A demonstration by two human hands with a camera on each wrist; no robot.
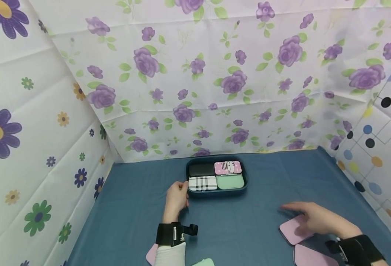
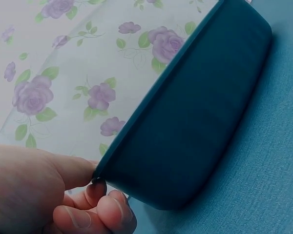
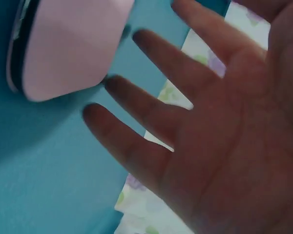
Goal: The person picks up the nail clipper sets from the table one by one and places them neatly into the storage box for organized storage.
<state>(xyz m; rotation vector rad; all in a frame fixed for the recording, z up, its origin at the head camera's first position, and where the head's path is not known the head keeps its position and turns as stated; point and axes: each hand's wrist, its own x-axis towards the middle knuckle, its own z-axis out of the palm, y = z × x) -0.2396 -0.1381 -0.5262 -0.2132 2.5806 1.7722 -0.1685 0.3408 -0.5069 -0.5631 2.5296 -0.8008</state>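
Note:
A dark blue oblong bin (image 1: 216, 194) stands at the back of the blue-covered table. Inside lie small rounded cases: a black one (image 1: 201, 170), a pink patterned one (image 1: 228, 167), a black-and-white checked one (image 1: 202, 183) and a green one (image 1: 230, 181). My left hand (image 1: 176, 197) pinches the bin's left rim, thumb above and curled fingers below in the left wrist view. At the right, my right hand (image 1: 320, 218) hovers over a pink case (image 1: 292, 229), its fingers spread and holding nothing. Whether it touches that case, I cannot tell.
A second pink case (image 1: 312, 256) lies by the right wrist. Near the front edge, a pink case (image 1: 151, 255) is partly covered by the left sleeve, and a green case (image 1: 204, 262) is cut off. Flowered sheets (image 1: 188, 74) wall the back and sides.

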